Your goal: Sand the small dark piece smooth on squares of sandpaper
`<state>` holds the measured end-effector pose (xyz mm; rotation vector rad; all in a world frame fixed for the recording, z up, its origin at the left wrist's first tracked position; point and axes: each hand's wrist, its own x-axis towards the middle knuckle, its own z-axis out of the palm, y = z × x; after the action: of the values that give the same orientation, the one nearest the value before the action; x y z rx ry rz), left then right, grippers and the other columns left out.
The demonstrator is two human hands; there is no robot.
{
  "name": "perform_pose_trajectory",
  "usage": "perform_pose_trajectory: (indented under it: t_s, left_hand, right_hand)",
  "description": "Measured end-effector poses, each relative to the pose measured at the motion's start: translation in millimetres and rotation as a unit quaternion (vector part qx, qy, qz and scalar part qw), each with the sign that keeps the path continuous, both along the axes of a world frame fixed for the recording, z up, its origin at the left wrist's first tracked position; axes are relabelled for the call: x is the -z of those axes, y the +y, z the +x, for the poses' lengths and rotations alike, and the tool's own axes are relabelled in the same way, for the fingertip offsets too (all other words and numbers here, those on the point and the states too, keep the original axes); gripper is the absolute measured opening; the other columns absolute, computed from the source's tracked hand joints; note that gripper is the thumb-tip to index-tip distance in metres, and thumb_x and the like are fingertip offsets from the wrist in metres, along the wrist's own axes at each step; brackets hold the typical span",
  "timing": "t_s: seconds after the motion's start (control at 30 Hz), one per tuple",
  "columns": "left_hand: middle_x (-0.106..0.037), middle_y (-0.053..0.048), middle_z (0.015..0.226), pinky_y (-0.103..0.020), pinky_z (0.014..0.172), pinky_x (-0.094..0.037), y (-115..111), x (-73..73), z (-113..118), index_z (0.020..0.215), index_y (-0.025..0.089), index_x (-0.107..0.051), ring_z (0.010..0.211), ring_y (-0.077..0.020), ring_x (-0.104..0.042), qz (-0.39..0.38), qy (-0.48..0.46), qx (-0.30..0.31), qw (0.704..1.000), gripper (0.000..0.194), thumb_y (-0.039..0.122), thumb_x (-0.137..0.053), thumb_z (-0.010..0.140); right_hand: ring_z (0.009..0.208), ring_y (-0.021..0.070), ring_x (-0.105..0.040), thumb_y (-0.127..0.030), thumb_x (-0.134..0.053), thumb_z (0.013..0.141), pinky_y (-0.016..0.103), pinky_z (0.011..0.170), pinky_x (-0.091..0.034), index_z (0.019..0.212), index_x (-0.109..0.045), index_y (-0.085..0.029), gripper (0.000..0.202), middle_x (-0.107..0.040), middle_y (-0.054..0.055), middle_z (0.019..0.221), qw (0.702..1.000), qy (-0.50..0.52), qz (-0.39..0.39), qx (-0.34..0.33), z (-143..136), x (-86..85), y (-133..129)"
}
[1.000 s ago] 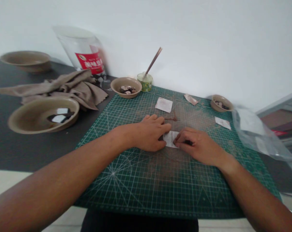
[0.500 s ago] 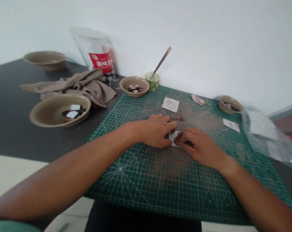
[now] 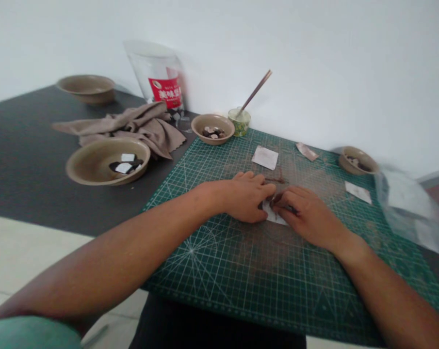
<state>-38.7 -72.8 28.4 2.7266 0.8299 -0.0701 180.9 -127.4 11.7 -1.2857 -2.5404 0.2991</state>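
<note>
While the left hand (image 3: 246, 198), fingers spread, braces the white sheet (image 3: 276, 216) on the green mat (image 3: 241, 264), the right hand (image 3: 308, 215) pinches above it, contents indeterminable. Fine fingertip work appears underway; further movement would require light pressure.

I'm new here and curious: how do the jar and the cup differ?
The jar is larger, the cup smaller. The jar wears a red label; the cup is patterned green. Sticks lean out of the cup; none rise from the jar. Both stand by the wall.
</note>
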Motion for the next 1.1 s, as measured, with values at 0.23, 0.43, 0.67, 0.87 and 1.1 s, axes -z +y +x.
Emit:
perform_pose_trajectory:
  t_s: [0.23, 0.43, 0.67, 0.87, 1.1]
  left_hand:
    - [-0.056, -0.013, 0.125, -0.050, 0.093, -0.043, -2, -2.7, -1, 0.118, 0.023, -0.055, 0.109, -0.0335, -0.055, 0.002, 0.002, 0.006, 1.000, 0.038, 0.042, -0.053, 0.086]
    - [-0.056, -0.014, 0.124, -0.051, 0.093, -0.043, -1, 0.1, -1, 0.119, 0.023, -0.054, 0.108, -0.0339, -0.055, 0.013, -0.001, 0.005, 1.000, 0.039, 0.044, -0.052, 0.087]
    - [-0.056, -0.014, 0.125, -0.050, 0.093, -0.043, -1, -0.4, -2, 0.119, 0.022, -0.055, 0.108, -0.0334, -0.056, 0.010, -0.005, 0.007, 1.000, 0.038, 0.044, -0.053, 0.087]
    - [-0.056, -0.013, 0.123, -0.049, 0.092, -0.044, 0, -1.0, -2, 0.118, 0.023, -0.055, 0.107, -0.0321, -0.056, 0.008, 0.004, 0.013, 1.000, 0.038, 0.044, -0.054, 0.087]
    - [-0.056, -0.013, 0.122, -0.049, 0.094, -0.044, 2, 3.1, -2, 0.118, 0.023, -0.055, 0.106, -0.0313, -0.056, 0.022, -0.005, 0.017, 1.000, 0.038, 0.046, -0.052, 0.089]
  right_hand:
    - [0.088, 0.0194, -0.061, -0.022, -0.058, 0.097, 0.036, 0.081, -0.045, 0.091, -0.065, -0.022, 0.009, -0.067, 0.003, 0.092, 0.993, -0.001, -0.085, -0.081, 7, -11.2, -7]
    - [0.091, 0.0212, -0.061, -0.022, -0.059, 0.097, 0.038, 0.083, -0.046, 0.090, -0.062, -0.021, 0.008, -0.067, 0.005, 0.095, 0.999, 0.033, -0.019, 0.003, -4, 1.5, -8]
    - [0.090, 0.0212, -0.062, -0.022, -0.057, 0.098, 0.038, 0.083, -0.047, 0.089, -0.061, -0.021, 0.009, -0.067, 0.005, 0.094, 1.000, 0.013, -0.005, -0.023, -5, 1.8, -6]
    - [0.089, 0.0203, -0.062, -0.023, -0.059, 0.097, 0.036, 0.081, -0.047, 0.089, -0.063, -0.021, 0.008, -0.068, 0.004, 0.093, 1.000, 0.022, -0.011, 0.009, -1, 3.2, -6]
    - [0.084, 0.0193, -0.062, -0.022, -0.061, 0.096, 0.035, 0.078, -0.047, 0.085, -0.063, -0.021, 0.011, -0.067, 0.003, 0.090, 0.999, 0.027, 0.003, 0.041, -2, 1.3, -5]
